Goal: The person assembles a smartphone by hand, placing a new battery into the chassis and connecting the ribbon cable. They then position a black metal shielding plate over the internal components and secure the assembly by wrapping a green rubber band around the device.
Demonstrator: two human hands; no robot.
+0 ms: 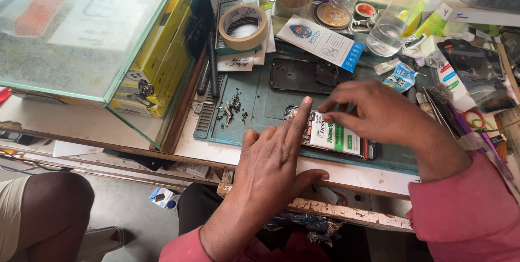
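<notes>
Opened phone (330,135), its back cover off and a white-and-green battery showing, lay flat on the teal work mat (260,99) near the front edge of my surface (357,178), close enough that both my forearms could rest while I worked. My left hand (273,159) was not grasping anything: the index finger (300,118) stretched out and pressed down on the phone's upper left corner, I judge to pin it against sliding, while the other fingers lay loosely curled and the thumb spread toward the surface's edge. My right hand (374,113) arched over the phone's top edge with its fingertips drawn together at the battery's upper corner; whether that grip pinched a small part or only touched the phone, I could not tell. Just behind the phone a black back cover (303,75) lay on the same mat, apart from it, and a small heap of dark screws and scraps (233,107) sat to the left, well clear of my hands. Further back stood a roll of tan tape (243,26) and a clear plastic bottle (401,15), and a glass display case (103,40) holding yellow boxes rose at the left.
</notes>
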